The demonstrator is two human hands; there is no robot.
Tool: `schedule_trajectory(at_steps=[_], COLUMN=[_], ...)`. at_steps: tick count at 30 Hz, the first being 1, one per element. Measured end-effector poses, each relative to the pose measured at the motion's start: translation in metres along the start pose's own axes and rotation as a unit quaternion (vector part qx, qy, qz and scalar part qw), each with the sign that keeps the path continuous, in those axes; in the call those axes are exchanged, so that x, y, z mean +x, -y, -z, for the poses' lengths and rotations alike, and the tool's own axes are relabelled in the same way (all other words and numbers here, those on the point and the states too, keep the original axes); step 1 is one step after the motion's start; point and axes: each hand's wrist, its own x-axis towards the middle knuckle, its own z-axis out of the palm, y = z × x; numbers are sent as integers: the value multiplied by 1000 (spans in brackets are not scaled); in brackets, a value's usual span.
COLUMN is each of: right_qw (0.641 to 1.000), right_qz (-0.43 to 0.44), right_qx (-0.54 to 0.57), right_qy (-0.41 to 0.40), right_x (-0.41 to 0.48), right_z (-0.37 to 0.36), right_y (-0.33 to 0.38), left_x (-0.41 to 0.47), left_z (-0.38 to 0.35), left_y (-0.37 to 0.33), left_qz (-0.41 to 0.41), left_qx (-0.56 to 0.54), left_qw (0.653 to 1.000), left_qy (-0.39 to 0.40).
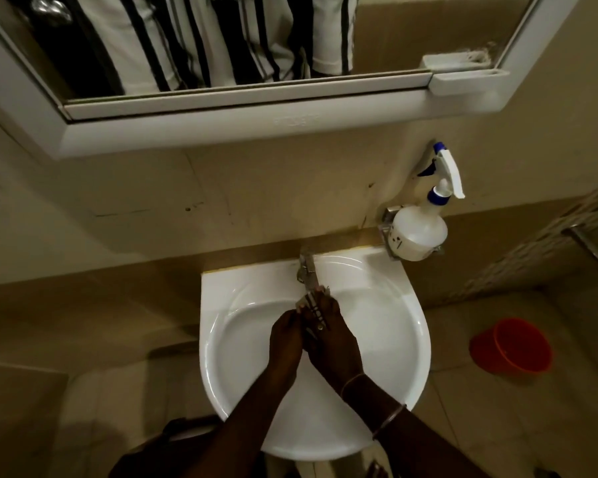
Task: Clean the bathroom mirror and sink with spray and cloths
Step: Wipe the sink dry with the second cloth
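Left hand (285, 338) and right hand (335, 343) pressed together under tap (307, 267) in sink (221, 339), right fingers (320, 301) straight, empty, left fingers' grasp unclear; spray bottle (418, 232) stood by sink's rim; wet hands might slip on it.

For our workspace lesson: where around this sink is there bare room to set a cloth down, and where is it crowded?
Free: the back-left corner of the sink, between the tap and the rim's left edge. Crowded: under the tap, where the left hand and right hand meet, and back right by the spray bottle.
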Motion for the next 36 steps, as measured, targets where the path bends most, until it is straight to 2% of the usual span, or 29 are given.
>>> schedule_trajectory(at_steps=[2, 4, 5, 7, 9, 10, 11, 14, 17, 19, 22, 25, 31, 36], right_qw=[996, 972, 936, 814, 674, 628, 617, 664, 685, 713, 737, 775, 794, 755], right_qz=[-19, -123, -208, -340, -370, -359, -349, -343, -351, -362, -366, -355, -324, -364], right_qx=[80, 187, 263, 436, 597, 649, 667, 639, 633, 598, 568, 522, 510, 533], right_qy=[-19, -78, -105, -177, -228, -235, -231, -184, -88, -49, -22, -32, -71, -119], right_x=[-14, -25, -24, -3, 27, 42, 57, 92, 120, 133, 130, 107, 59, 36], right_z=[8, 15, 20, 27, 39, 45, 48, 40, 30, 28, 30, 29, 19, 21], right_y=[-3, -5, -4, -7, -6, -3, 0, 8, 18, 18, 17, 23, 33, 46], left_x=[-1, 0, 2, 9, 15, 18, 19, 24, 28, 30, 33, 31, 20, 9], left_z=[5, 8, 9, 10, 9, 9, 8, 7, 7, 7, 6, 3, 1, 5], left_y=[6, 5, 3, -2, -9, -12, -15, -23, -29, -35, -43, -48, -46, -27], left_qz=[-9, -3, 4, 8, 3, 1, 2, 4, -3, -5, -3, -8, -20, -13], left_qx=[-9, -45, -66, -89, -91, -95, -99, -114, -120, -128, -139, -138, -108, -80], left_qw=[1000, 999, 998, 995, 995, 995, 995, 993, 992, 991, 990, 990, 994, 997], left_qy=[12, 0, -14, -33, -33, -30, -27, -27, -24, -22, -10, -2, 10, -5])
